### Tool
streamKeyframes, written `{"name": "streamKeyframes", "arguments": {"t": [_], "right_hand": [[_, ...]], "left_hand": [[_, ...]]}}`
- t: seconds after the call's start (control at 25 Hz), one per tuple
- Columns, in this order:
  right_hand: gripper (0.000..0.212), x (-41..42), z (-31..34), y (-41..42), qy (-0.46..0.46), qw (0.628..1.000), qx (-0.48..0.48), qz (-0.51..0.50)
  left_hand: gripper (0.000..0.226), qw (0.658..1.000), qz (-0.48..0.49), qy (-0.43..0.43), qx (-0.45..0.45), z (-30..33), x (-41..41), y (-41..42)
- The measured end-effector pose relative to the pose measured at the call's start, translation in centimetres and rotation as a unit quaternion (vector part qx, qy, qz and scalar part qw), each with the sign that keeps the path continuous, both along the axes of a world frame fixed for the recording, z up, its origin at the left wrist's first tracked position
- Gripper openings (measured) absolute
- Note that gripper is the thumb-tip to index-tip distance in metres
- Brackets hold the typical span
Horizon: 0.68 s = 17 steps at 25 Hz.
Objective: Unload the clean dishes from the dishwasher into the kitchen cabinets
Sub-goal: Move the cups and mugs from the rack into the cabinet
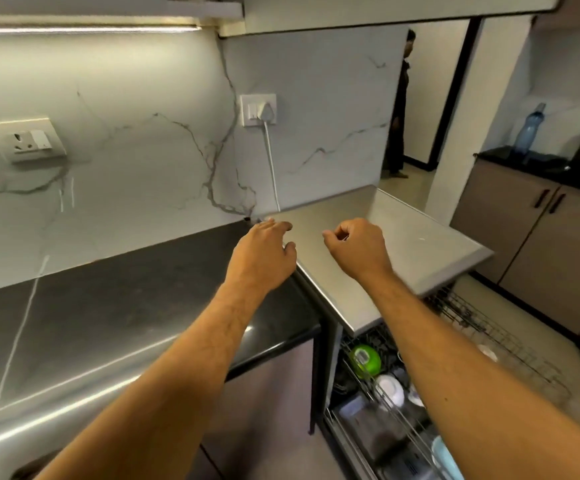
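The dishwasher (420, 265) stands at the right with a grey top, and its racks are pulled out below. In the near rack (388, 410) sit a green bowl (364, 360), a white bowl (390, 389) and a pale blue dish (444, 455). The far wire rack (510, 344) holds glassware that is hard to make out. My left hand (264, 251) reaches over the left edge of the grey top, fingers loosely extended, holding nothing. My right hand (356, 247) hovers above the grey top with fingers curled, empty.
A dark countertop (108, 323) runs left of the dishwasher under a marble backsplash with two sockets; a white cord (272, 168) hangs from one. At the right, brown cabinets (530, 244) carry a blue bottle (529, 131). A person (399, 109) stands in the doorway behind.
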State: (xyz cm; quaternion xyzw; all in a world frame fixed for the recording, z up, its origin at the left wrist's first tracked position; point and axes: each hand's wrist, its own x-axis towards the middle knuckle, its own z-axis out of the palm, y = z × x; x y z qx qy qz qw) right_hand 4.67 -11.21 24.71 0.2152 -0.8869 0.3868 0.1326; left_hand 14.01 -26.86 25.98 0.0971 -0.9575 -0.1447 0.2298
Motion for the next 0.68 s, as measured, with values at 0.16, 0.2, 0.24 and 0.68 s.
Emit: {"name": "streamKeyframes", "arguments": {"t": [0.16,0.2,0.24,0.68], "right_hand": [[0.037,3.3,-2.8,4.9,-0.025,0.998,0.017,-0.057],[0.036,4.2,-3.5,6.1,-0.027,0.996,0.023,-0.077],[0.035,5.2,-4.1,7.4,-0.038,0.994,0.027,-0.095],[0.037,13.8,-12.9,20.8,-0.141,0.962,0.081,-0.219]], "left_hand": [[0.045,0.998,-0.049,-0.023,0.022,-2.0,1.3,4.5],[0.045,0.997,-0.063,-0.028,0.029,-2.6,1.9,5.4],[0.044,0.996,-0.078,-0.034,0.035,-3.4,2.4,6.2],[0.043,0.965,-0.188,-0.156,0.093,-10.9,9.6,15.9]]}}
